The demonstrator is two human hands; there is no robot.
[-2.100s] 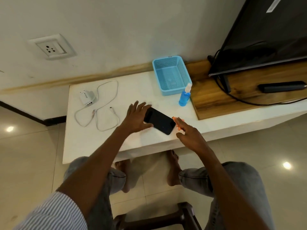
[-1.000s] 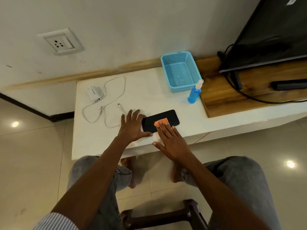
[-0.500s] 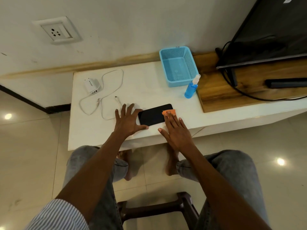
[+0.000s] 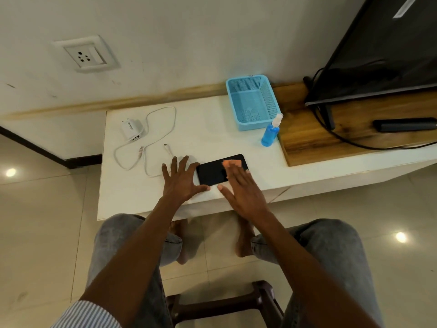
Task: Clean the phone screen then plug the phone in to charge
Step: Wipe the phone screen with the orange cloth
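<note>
A black phone (image 4: 212, 172) lies flat, screen up, near the front edge of the white table (image 4: 201, 129). My left hand (image 4: 181, 181) rests spread on the table, its thumb and forefinger against the phone's left end. My right hand (image 4: 241, 188) lies flat over the phone's right half, fingers pressing a small orange cloth (image 4: 233, 162) onto the screen. A white charger plug (image 4: 132, 129) and its white cable (image 4: 151, 147) lie at the table's left. A wall socket (image 4: 86, 55) sits above, on the wall.
A blue spray bottle (image 4: 270, 132) stands by a light blue basket (image 4: 251, 101) at the back. To the right is a wooden board (image 4: 331, 131) with a television (image 4: 383, 48), black cords and a dark remote (image 4: 404, 125). A dark stool (image 4: 220, 301) is under me.
My right hand brought the orange cloth onto the phone and has been rubbing it along the screen, now near the right end. My left hand stays at the phone's left end.
</note>
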